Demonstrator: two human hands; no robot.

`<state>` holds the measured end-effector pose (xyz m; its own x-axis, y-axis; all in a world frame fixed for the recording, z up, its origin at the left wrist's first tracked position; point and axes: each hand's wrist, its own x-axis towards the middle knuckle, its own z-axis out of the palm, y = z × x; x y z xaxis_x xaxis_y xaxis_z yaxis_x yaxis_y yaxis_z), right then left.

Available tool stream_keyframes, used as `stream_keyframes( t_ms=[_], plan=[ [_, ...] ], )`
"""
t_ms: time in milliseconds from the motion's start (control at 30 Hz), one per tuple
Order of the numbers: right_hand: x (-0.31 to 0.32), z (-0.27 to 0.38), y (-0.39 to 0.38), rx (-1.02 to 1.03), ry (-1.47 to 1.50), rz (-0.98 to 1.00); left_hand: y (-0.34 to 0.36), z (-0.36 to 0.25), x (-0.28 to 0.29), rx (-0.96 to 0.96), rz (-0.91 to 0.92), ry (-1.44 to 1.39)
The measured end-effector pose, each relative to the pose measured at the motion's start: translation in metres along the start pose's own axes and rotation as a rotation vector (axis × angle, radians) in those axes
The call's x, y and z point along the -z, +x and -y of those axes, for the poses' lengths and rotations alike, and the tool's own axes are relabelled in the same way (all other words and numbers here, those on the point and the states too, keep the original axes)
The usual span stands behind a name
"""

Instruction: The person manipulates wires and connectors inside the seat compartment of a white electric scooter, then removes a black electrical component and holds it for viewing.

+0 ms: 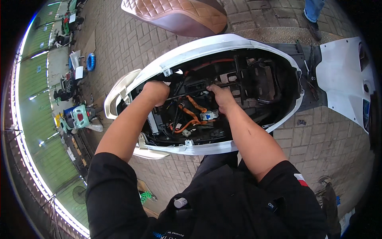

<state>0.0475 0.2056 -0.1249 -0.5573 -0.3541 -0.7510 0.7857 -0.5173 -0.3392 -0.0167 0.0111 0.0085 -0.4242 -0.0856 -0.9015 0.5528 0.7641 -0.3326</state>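
The open body of a scooter (191,150), with a white rim, lies in front of me, its inside dark and full of wiring. My left hand (156,92) is curled into a fist at the left part of the opening; its fingertips are hidden. A thin dark bar (187,95) runs between my hands; whether it is a tool or part of the frame I cannot tell. My right hand (222,98) reaches in at the middle, thumb and fingers pinched by the bar, what they hold being unclear. Orange cables (195,104) and a silver connector (209,115) sit below my hands.
A brown quilted seat (175,16) lies on the paving beyond the body. At right is a white panel (344,75). Another person's leg (313,12) stands at the far right. Scooter parts, a mint-green piece (78,117) and a blue coil (91,62) line the left side.
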Motion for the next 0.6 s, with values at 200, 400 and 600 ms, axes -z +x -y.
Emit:
stream_keyframes(
  t_ms=[200, 400, 600],
  plan=[
    [0.009, -0.003, 0.01, 0.093, -0.073, -0.047, 0.0, -0.006, 0.014, -0.043, 0.123, 0.072],
    [0.02, 0.009, 0.005, 0.023, -0.001, -0.081, 0.005, -0.001, -0.003, -0.014, 0.012, 0.021],
    [0.019, 0.019, -0.005, 0.055, -0.042, -0.136, 0.003, 0.006, -0.008, -0.055, -0.04, 0.026]
  ],
)
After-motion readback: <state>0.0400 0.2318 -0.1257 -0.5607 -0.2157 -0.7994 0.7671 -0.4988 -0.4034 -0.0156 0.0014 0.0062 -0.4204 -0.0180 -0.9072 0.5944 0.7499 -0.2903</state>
